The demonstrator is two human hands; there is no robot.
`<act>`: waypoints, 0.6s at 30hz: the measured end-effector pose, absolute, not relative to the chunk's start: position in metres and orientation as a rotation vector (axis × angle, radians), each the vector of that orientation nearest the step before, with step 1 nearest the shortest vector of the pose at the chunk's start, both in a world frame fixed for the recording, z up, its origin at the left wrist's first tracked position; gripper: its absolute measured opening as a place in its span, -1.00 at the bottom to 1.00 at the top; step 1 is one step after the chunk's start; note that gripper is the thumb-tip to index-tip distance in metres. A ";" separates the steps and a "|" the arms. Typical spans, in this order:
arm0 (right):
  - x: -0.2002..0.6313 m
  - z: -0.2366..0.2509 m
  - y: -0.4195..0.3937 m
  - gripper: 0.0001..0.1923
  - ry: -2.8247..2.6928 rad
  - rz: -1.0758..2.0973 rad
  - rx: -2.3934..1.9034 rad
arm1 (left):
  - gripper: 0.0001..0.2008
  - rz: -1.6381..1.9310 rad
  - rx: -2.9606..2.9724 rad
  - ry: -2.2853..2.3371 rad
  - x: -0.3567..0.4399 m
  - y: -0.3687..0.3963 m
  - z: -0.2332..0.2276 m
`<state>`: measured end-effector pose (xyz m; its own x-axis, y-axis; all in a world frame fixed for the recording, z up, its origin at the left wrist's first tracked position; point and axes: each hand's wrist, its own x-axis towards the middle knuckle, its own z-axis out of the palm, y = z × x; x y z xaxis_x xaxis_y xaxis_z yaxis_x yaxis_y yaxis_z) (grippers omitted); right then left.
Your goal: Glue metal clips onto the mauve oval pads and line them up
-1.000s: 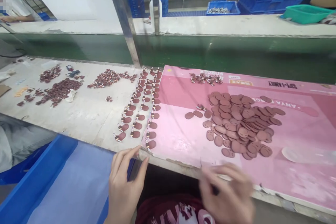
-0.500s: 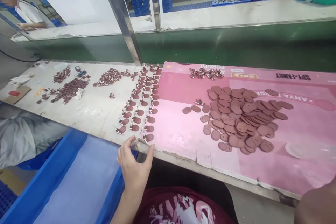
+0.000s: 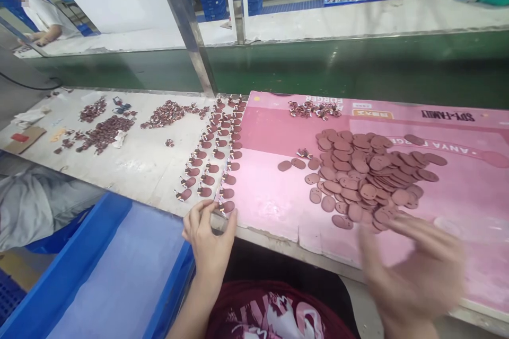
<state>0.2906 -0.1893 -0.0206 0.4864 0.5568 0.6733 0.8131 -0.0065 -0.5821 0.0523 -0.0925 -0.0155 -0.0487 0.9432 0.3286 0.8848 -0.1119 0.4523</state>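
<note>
My left hand rests at the table's front edge. Its fingers and thumb are apart on either side of the nearest assembled piece, a brown oval with a small figure-like part at one end; whether it touches the piece I cannot tell. Further such pieces stand in slanting rows running away from me. My right hand, blurred by motion, is over the front of a heap of flat brown oval discs. Its thumb and fingers are spread, with nothing visible between them.
Small dark parts lie in heaps on the left, in the middle and on the pink printed sheet. A blue tray is at my lower left. A metal post rises behind the table. Another person sits far left.
My right hand has come in from the lower right corner to the disc heap. My left hand has shifted slightly up and right, closer to the nearest assembled piece.
</note>
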 end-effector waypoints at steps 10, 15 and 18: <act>0.201 0.022 -0.089 -0.69 -2.460 0.225 -1.136 | -0.76 0.826 2.064 1.867 0.045 -0.094 -0.017; 0.198 0.016 -0.075 -0.77 -2.529 0.256 -1.155 | -0.65 0.997 2.061 1.758 0.039 -0.095 -0.020; 0.198 0.011 -0.076 -0.80 -2.484 0.300 -1.160 | -0.62 1.191 2.127 1.668 0.035 -0.098 -0.021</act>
